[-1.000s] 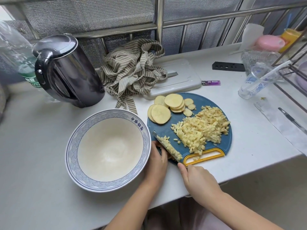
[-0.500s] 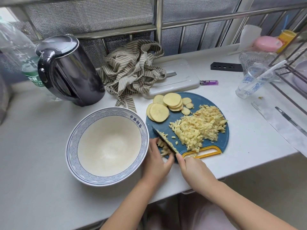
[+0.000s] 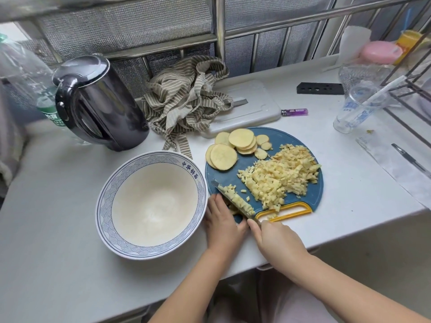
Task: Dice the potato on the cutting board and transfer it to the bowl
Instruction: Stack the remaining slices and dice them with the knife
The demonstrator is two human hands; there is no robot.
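On the white worktop (image 3: 46, 252) lies a round blue cutting board (image 3: 303, 197) with a yellow handle at its near edge. A big heap of diced potato (image 3: 277, 178) covers the middle and the right part of the board. Several round potato slices (image 3: 224, 157), not yet cut, lie overlapping at its far left side. The right hand (image 3: 277, 241) is at the near edge of the board, and its fingers are curled round the handle of a knife (image 3: 217, 184). The blade points away and to the left, low over the near left part of the board. A small row of dice (image 3: 238, 199) lies along the blade. The left hand (image 3: 221, 224) is just beside the blade on its left side. Its fingers (image 3: 218, 202) are almost straight and rest against the dice there, grasping nothing. Directly to the left of this hand stands a large white bowl (image 3: 102, 206) with a blue wave pattern on the rim, and the rim touches or nearly touches the board. All the potato is on the board or on the blade. Behind the bowl stands a dark electric kettle (image 3: 98, 103), and beside it lies a crumpled striped cloth (image 3: 189, 101), partly on a white board (image 3: 256, 106). A purple lighter (image 3: 295, 111) lies further right, and a clear plastic cup (image 3: 356, 110) stands near it.
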